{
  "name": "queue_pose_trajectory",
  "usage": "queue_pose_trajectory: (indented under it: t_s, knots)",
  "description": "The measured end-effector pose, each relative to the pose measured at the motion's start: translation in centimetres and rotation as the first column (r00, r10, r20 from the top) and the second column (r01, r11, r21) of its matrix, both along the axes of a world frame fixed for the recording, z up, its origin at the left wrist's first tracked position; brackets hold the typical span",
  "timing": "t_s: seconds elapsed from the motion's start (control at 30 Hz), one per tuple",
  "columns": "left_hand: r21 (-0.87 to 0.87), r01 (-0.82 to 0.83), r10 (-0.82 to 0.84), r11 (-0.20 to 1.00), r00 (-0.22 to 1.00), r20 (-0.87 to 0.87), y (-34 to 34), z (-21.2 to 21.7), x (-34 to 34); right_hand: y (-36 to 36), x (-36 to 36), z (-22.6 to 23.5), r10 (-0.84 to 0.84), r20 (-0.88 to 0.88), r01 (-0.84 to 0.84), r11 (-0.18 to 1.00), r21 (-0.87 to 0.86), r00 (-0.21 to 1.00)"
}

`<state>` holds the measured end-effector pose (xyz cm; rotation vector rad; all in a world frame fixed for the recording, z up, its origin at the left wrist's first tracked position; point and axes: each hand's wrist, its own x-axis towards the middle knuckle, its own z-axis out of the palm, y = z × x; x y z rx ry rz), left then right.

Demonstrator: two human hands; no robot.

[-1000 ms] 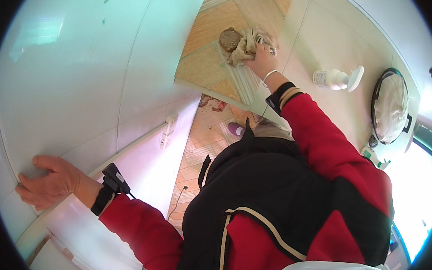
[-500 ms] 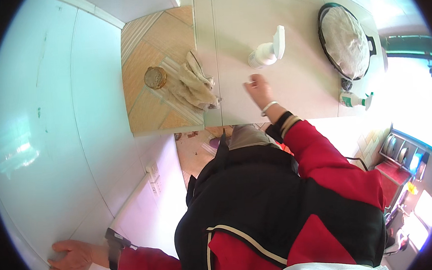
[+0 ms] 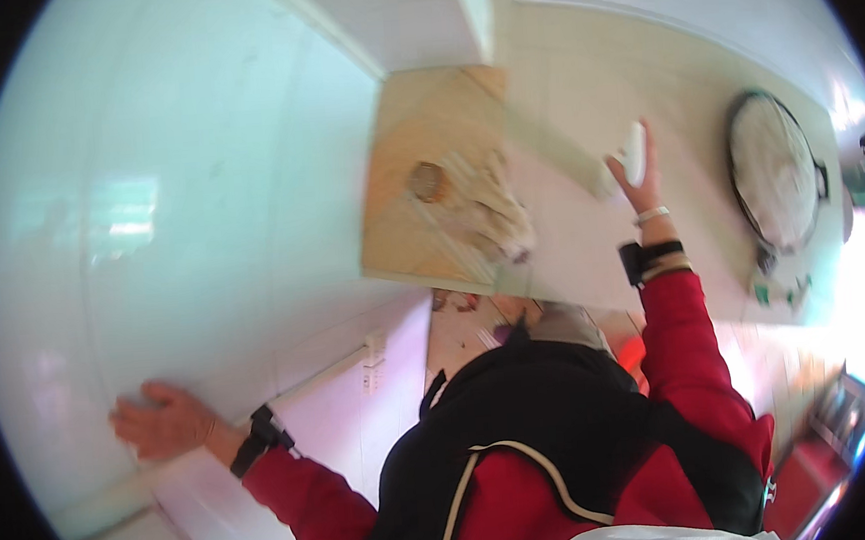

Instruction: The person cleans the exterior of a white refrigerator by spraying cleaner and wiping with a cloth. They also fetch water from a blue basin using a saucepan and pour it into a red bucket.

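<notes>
At about one o'clock, on the pale counter [image 3: 579,69], the right hand [image 3: 637,177] is raised against a white bottle [image 3: 633,150]. The bottle is small, white and oblong, and it is blurred; the fingers are laid along its side, but how fully they are closed round it cannot be told. No label or print can be made out on it. One bottle is seen.

At twelve o'clock a tan wooden board [image 3: 423,130] is set into the counter's corner. On it one round brown object [image 3: 428,181] lies just beside one crumpled beige cloth [image 3: 494,211], which is spread toward the board's right edge. At two o'clock one round pan [image 3: 775,171] with a dark rim is seen from above, well apart from the bottle.

At eight o'clock the left hand [image 3: 162,421] is pressed flat, fingers spread, on the pale green wall [image 3: 147,210]; nothing is held in it. A dark band [image 3: 259,438] is worn at that wrist, and one dark band with a thin bracelet is worn at the right wrist. Both sleeves are red.
</notes>
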<state>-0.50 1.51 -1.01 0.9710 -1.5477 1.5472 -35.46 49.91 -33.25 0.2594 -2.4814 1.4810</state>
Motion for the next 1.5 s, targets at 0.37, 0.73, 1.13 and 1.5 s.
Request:
queue_pose_trajectory:
  t_s: [0.37,0.73,1.13,1.5]
  knots:
    - [0.053,0.289,-0.285,0.956,0.956,-0.073,1.0,0.4,-0.5,-8.5,3.3,10.5,0.524,0.119,-0.451,0.810,-0.375,0.844]
    - [0.027,0.303,-0.298,0.953,0.948,-0.110,0.2,-0.3,-0.4,-25.1,1.8,19.9,0.856,0.132,-0.503,0.411,-0.760,0.500]
    - [0.008,0.286,-0.286,0.958,0.958,-0.038,0.0,0.1,-0.5,-37.9,-6.0,22.4,0.915,-0.019,-0.451,0.180,-0.874,0.403]
    - [0.021,0.251,-0.251,0.968,0.968,-0.005,0.2,0.3,-0.7,-41.3,-7.4,20.2,0.931,0.037,-0.146,0.095,-0.985,0.363]
